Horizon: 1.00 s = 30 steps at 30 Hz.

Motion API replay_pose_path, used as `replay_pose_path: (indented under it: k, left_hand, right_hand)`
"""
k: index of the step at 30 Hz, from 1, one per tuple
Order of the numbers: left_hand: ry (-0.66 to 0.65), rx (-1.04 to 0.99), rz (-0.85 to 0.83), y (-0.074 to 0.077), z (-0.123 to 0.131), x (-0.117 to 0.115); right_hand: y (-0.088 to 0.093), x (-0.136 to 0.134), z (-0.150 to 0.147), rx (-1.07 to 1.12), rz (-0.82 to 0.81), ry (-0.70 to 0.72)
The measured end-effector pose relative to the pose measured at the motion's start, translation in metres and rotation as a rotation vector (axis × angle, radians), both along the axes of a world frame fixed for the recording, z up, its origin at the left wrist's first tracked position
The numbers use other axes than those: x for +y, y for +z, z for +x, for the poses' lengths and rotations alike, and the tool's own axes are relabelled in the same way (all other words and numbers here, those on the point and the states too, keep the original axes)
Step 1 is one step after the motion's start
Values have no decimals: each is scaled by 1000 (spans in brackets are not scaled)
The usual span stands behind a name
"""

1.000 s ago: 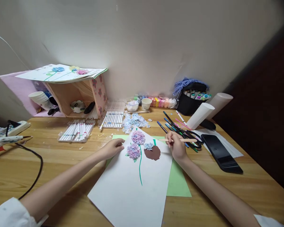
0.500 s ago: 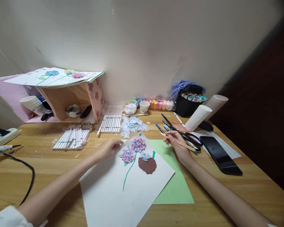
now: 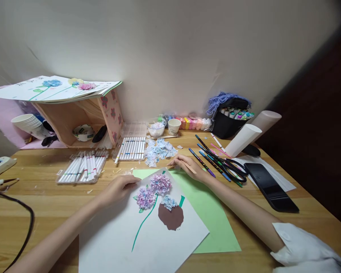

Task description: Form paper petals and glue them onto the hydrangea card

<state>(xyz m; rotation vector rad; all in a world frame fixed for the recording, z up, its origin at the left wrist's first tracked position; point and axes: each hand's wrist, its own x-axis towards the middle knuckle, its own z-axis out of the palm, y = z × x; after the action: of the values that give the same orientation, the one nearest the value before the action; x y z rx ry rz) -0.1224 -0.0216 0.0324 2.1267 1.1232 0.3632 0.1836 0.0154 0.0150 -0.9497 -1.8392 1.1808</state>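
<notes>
A white sheet of paper (image 3: 110, 235) lies turned at an angle, partly over a green sheet (image 3: 216, 227). On it are two purple-pink flower clusters (image 3: 160, 183), a green drawn stem, and a brown round patch (image 3: 171, 218) topped by a small blue cluster (image 3: 169, 202). My left hand (image 3: 121, 189) grips the upper left edge of the white sheet, fingers curled. Near the sheet's top corner, my right hand (image 3: 184, 166) pinches a flat wooden craft stick (image 3: 191, 169). Just beyond it spreads a heap of pale blue paper scraps (image 3: 159, 151).
Marker cases (image 3: 82, 167) stand left, scissors (image 3: 234, 167) and loose pens (image 3: 201, 162) right, with a phone (image 3: 269, 187) beyond. At the back are a bowl of scraps (image 3: 156, 131), a paper cup (image 3: 174, 126) and a black marker bag (image 3: 230, 123). A decorated box (image 3: 110, 117) stands at left.
My right hand has moved left with the craft stick, from beside the scissors to the white sheet's top corner. The sheet and my left hand sit slightly lower and further left in view.
</notes>
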Motion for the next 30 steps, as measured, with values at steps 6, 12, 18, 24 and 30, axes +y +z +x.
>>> replay_pose_path:
  k: [6, 12, 18, 24, 30]
  left_hand:
    - [-30, 25, 19, 0, 3, -5]
    - [-46, 9, 34, -2, 5, -7]
    - [86, 17, 82, -15, 15, 4]
    - [236, 58, 175, -18, 30, 30]
    - [241, 0, 379, 15, 79, 7]
  right_hand:
    - [2, 9, 8, -273, 140, 55]
    - [-4, 6, 24, -444, 269, -13]
    - [-7, 3, 19, -353, 299, -204]
    - [8, -16, 20, -10, 208, -378]
    - [15, -47, 15, 138, 81, -451]
